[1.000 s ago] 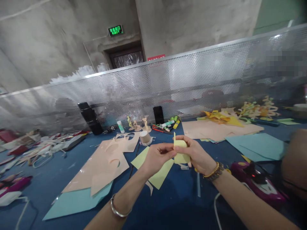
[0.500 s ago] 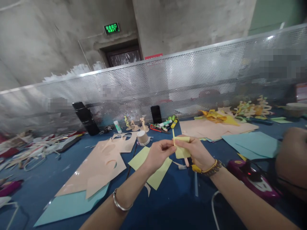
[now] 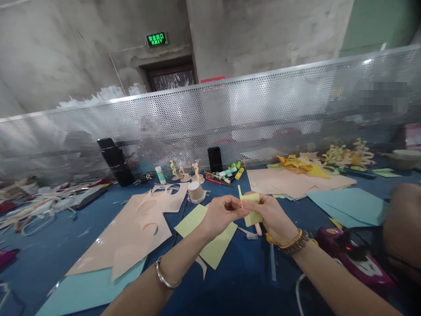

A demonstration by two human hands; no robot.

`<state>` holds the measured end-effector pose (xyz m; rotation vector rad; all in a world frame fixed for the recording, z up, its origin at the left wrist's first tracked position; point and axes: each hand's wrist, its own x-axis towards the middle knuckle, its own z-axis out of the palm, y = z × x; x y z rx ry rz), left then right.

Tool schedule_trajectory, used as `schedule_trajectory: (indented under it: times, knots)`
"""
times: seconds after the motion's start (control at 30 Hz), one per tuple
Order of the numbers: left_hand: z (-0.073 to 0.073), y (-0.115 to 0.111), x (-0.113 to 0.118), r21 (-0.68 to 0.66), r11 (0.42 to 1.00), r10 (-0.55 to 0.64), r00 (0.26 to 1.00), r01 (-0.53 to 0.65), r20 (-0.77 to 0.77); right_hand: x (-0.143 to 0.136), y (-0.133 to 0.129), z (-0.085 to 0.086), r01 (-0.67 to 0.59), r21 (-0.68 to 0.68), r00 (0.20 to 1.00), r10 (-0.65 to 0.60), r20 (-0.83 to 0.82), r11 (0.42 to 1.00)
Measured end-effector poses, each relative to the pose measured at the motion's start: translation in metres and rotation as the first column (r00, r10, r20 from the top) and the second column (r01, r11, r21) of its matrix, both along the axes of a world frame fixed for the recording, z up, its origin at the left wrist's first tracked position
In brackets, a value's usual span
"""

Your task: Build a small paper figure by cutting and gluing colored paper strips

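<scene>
My right hand (image 3: 274,216) is closed on a small yellow paper piece (image 3: 252,215), pinching its upper part. A thin yellow strip (image 3: 240,191) sticks up at that piece's left edge. The fingers of my left hand (image 3: 222,216) are pinched together at the same edge, touching the paper; the exact spot is hidden by the fingertips. Beneath my left hand lies a larger yellow-green sheet (image 3: 215,250). A white paper scrap (image 3: 201,265) rests beside it, and a clear strip (image 3: 273,262) is below my right hand.
Peach sheets with cut-outs (image 3: 131,237) cover the left over a blue sheet (image 3: 95,289). A paper cup (image 3: 195,192), glue stick (image 3: 160,174), red scissors (image 3: 217,179) and a phone (image 3: 215,159) stand or lie behind. At right are blue sheets (image 3: 348,206) and a purple glue gun or socket (image 3: 355,259).
The camera view has shifted slightly. Both hands stay together at the yellow piece, with the left fingertips a little further over its edge. The strip now leans slightly left.
</scene>
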<state>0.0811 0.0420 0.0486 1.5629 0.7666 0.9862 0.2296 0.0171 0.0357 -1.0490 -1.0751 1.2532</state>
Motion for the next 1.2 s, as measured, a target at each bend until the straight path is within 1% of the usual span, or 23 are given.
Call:
schedule_trajectory:
  times: [0.1, 0.2, 0.3, 0.43, 0.53, 0.63, 0.77, 0.87, 1.0, 1.1, 1.2]
  knots:
    - [-0.002, 0.001, -0.004, -0.013, 1.000, -0.021, 0.999, 0.022, 0.024, 0.000, 0.003, 0.001, -0.057, 0.002, 0.998, 0.057, 0.019, 0.998]
    - [-0.006, 0.002, -0.013, -0.040, 0.999, -0.021, 0.998, 0.023, 0.053, -0.005, 0.008, 0.002, -0.102, 0.028, 0.995, 0.102, 0.021, 0.994]
    - [-0.011, 0.004, -0.025, -0.076, 0.997, -0.008, 0.996, 0.015, 0.091, -0.016, 0.014, 0.003, -0.134, 0.036, 0.991, 0.133, 0.034, 0.990]
    - [-0.023, 0.006, -0.042, -0.130, 0.991, 0.037, 0.988, -0.017, 0.153, -0.035, 0.020, 0.001, -0.143, 0.018, 0.987, 0.141, 0.080, 0.990]
    - [-0.031, 0.005, -0.053, -0.177, 0.983, 0.084, 0.976, -0.049, 0.199, -0.048, 0.022, -0.004, -0.149, 0.004, 0.982, 0.147, 0.118, 0.989]
    - [-0.038, 0.003, -0.061, -0.224, 0.972, 0.121, 0.961, -0.065, 0.248, -0.054, 0.022, -0.013, -0.150, 0.005, 0.976, 0.147, 0.160, 0.989]
    - [-0.042, 0.004, -0.069, -0.293, 0.953, 0.174, 0.937, -0.082, 0.303, -0.057, 0.019, -0.027, -0.146, -0.034, 0.959, 0.150, 0.239, 0.989]
    - [-0.044, 0.003, -0.072, -0.348, 0.934, 0.196, 0.930, -0.081, 0.310, -0.058, 0.016, -0.034, -0.160, -0.077, 0.946, 0.175, 0.273, 0.984]
    - [-0.047, -0.003, -0.072, -0.387, 0.914, 0.248, 0.920, -0.119, 0.304, -0.060, 0.014, -0.040, -0.131, -0.065, 0.933, 0.146, 0.328, 0.989]
    - [-0.048, -0.007, -0.071, -0.399, 0.898, 0.314, 0.904, -0.185, 0.289, -0.059, 0.013, -0.041, -0.090, -0.045, 0.908, 0.101, 0.408, 0.995]
    - [-0.050, -0.009, -0.070, -0.425, 0.869, 0.387, 0.884, -0.254, 0.263, -0.059, 0.009, -0.039, -0.044, -0.008, 0.874, 0.043, 0.484, 0.999]
